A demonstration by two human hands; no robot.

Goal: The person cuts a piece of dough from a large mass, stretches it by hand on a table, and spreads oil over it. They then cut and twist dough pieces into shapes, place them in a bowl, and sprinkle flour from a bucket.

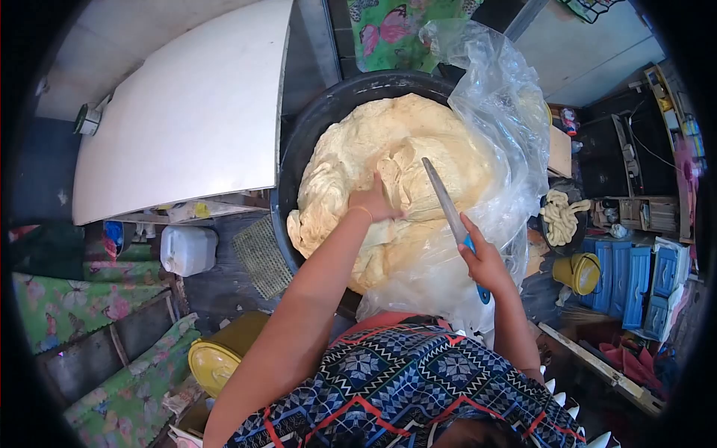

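A large mass of pale dough [422,119] fills a big round black tub [287,160] in front of me. My left hand [373,203] is sunk against a raised fold in the middle of the dough, thumb and fingers around it; the fingertips are partly hidden. In my right hand [487,261] is a knife [444,196] with a long blade and a blue handle, the fingers wrapped round the handle. Its blade points up and left above the dough, right of my left hand. Clear plastic sheeting [504,104] drapes over the tub's right side.
A white board [187,112] stands at the upper left, close to the tub. Below it is a white jerrycan [189,250]. A yellow-lidded bucket [216,366] sits lower left. On the right are a yellow bucket [579,272], a container of rope-like pieces [560,216] and blue crates [635,280].
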